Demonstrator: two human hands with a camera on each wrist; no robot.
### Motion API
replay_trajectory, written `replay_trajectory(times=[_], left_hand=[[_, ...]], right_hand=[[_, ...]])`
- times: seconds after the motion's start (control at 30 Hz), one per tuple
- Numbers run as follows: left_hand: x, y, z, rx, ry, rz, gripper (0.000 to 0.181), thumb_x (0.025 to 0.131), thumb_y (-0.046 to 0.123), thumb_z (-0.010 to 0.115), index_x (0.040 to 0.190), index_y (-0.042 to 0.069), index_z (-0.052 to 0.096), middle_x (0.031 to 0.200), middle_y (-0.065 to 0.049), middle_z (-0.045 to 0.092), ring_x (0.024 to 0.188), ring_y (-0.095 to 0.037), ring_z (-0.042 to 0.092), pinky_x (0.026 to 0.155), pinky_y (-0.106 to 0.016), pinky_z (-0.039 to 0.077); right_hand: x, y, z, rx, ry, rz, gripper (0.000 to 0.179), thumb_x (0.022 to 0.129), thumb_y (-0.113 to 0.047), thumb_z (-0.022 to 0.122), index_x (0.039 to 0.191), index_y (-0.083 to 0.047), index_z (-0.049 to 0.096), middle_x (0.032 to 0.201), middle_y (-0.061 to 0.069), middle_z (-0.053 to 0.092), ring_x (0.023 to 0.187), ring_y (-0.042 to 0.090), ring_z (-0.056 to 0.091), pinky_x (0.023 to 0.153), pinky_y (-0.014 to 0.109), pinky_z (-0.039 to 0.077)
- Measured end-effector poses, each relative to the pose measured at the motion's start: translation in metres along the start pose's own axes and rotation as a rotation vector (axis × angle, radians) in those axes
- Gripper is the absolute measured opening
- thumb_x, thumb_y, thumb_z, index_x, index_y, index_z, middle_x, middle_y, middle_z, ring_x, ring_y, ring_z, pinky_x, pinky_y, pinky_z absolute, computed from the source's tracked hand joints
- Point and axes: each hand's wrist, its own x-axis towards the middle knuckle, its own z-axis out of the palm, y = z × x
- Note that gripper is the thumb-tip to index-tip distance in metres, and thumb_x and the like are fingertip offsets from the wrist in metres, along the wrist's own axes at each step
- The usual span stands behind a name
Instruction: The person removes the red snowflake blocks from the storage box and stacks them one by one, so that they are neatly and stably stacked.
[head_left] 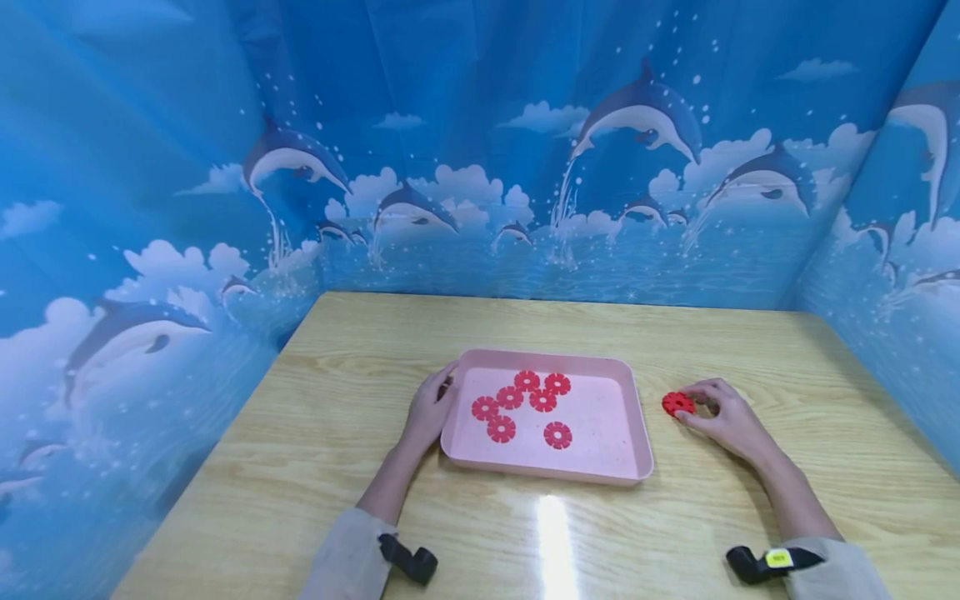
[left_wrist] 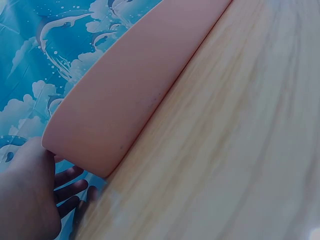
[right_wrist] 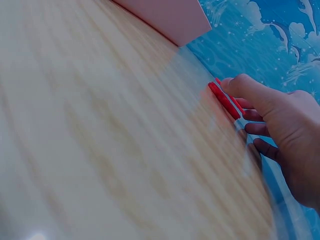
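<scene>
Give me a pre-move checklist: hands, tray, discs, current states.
1. Left hand touching tray: ok, at its left side.
2. Right hand has a grip: ok, pinches a red disc.
3. Only one disc held: cannot tell; right wrist view shows two red edges.
4. Held disc inside tray: not ok, right of it.
5. Loose discs inside tray: ok, seven.
6. Tray flat on table: ok.

Left hand point(head_left: 431, 408) touching pink tray point(head_left: 600, 417) of red discs point(head_left: 492, 430), right hand point(head_left: 729, 422) pinching more discs point(head_left: 672, 403)
</scene>
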Motion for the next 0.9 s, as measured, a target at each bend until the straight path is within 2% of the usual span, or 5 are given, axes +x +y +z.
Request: replay_trajectory(times=[0.5,0.9], left_hand=[[0.0010,-0.0016,0.0006,-0.001,-0.006,-0.023,0.037,0.091,0.006,0.053,0.127,0.001,0.052,0.097,-0.015,0.058,0.090,-0.030,0.055,0.085,-0.046,0.044],[0.0003,-0.0015,0.0002,0.002,-0.007,-0.008,0.036,0.091,0.006,0.053,0.127,0.000,0.053,0.097,-0.016,0.057,0.090,-0.031,0.055,0.085,-0.046,0.044]], right_hand=[[0.0005,0.0017,0.0006,-0.002,-0.001,0.016,0.035,0.077,-0.017,0.074,0.104,0.003,0.064,0.101,0.013,0.053,0.088,0.029,0.051,0.066,0.023,0.039],[0.0002,0.0033,0.0021,-0.001,0.002,0.015,0.034,0.077,-0.017,0.074,0.102,0.003,0.064,0.101,0.014,0.053,0.088,0.029,0.051,0.065,0.025,0.039]])
